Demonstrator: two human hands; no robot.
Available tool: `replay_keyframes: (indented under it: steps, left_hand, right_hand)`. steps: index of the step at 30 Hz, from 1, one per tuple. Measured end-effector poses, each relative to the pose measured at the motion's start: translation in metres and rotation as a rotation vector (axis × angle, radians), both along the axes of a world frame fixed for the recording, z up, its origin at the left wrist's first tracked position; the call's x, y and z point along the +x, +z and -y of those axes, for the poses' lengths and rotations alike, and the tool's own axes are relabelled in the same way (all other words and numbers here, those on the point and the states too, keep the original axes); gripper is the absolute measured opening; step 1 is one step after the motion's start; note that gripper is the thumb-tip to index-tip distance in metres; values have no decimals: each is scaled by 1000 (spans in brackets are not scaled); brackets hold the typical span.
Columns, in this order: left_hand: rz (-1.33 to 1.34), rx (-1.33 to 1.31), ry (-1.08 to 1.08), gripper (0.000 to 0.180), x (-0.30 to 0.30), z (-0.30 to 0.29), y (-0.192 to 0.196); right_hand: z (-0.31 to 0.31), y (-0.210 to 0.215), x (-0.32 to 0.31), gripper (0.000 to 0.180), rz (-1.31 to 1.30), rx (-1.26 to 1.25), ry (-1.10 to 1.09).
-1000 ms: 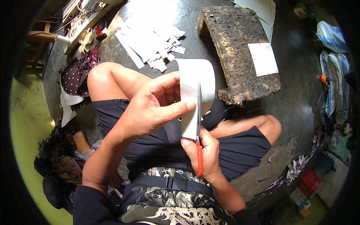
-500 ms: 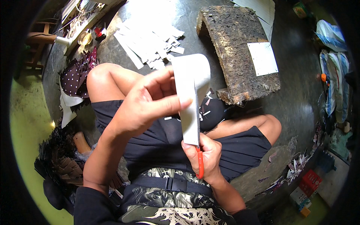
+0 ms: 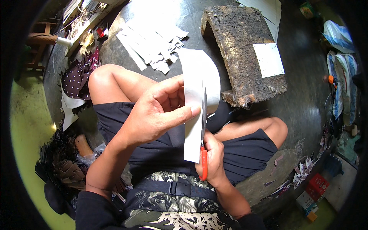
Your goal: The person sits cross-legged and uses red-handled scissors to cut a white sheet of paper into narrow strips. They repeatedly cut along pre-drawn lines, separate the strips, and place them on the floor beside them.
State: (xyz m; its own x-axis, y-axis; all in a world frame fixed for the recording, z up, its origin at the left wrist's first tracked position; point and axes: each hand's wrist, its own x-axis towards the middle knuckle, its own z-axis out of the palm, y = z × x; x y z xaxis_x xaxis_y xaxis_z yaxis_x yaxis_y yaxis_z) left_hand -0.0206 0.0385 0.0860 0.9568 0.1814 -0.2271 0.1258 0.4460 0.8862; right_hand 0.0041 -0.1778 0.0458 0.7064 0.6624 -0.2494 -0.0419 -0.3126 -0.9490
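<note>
A curved white sheet [image 3: 194,73] rises in front of my lap, pinched along its left side between the thumb and fingers of my left hand [image 3: 163,103]. Red-handled scissors [image 3: 204,163] are gripped in my right hand [image 3: 213,155], below and right of the sheet. Their long metal blades point away from me and lie along a cut in the sheet, with a narrow strip on the left side of them. Parts of my right fingers are hidden behind the handle and sheet.
Beyond my knees lies a pile of white strips [image 3: 153,44] on the dark floor. To its right stands a rough, worn wooden block [image 3: 245,46] bearing a white square piece [image 3: 268,60]. Dotted dark fabric [image 3: 78,80] is at the left; plastic sacks [image 3: 341,76] are at the right.
The scissor blades now show farther up the sheet, and the cut has lengthened. The strip's near end hangs lower, past the right hand's thumb. Both hands have shifted slightly right.
</note>
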Motion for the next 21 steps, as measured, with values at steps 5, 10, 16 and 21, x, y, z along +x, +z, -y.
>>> replay_keyframes:
  steps: [5,10,16,21]
  left_hand:
    - [-32,-3,-24,50,-1,-1,3]
    - [-11,-77,-1,44,2,-5,3]
    - [-86,2,42,40,7,-8,0]
    - [16,-13,56,48,4,5,0]
  right_hand:
    - [4,0,-5,25,0,-9,-27]
    - [4,3,-6,25,-38,32,-50]
    - [3,4,1,25,-5,-22,41]
    - [-2,0,0,32,-40,-22,-18]
